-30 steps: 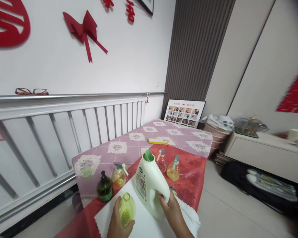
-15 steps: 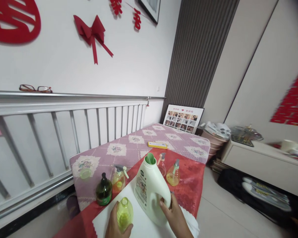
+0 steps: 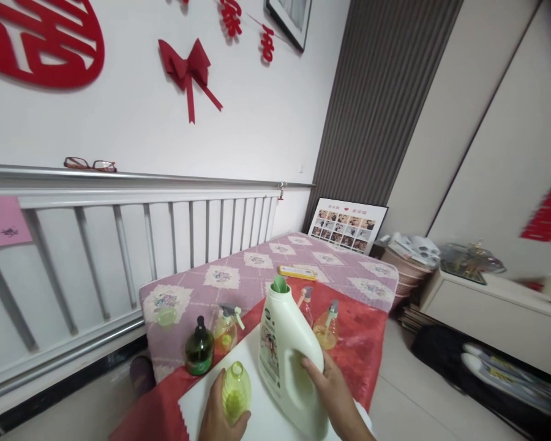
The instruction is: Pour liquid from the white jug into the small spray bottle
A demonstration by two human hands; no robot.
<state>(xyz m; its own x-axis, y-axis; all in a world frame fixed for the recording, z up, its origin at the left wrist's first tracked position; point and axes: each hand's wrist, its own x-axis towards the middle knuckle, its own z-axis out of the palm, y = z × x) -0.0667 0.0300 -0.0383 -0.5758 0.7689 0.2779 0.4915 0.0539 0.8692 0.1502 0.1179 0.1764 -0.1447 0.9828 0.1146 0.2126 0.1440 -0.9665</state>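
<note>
Over the white mat point(image 3: 248, 353), two vessels side by side, apart; left hand point(image 3: 215, 407) curled round the yellow-green bottle point(image 3: 236, 393), neck up, mouth uncapped; right hand point(image 3: 333, 384) closed on the handle of the pale jug point(image 3: 280, 343), just right of the bottle; jug's long axis runs from base near the wearer to green spout point(image 3: 280, 283) at the far end, spout beyond and right of the bottle's mouth; left hand nearer the bottle, right the jug; whether jug's base touches mat, cannot tell.
</note>
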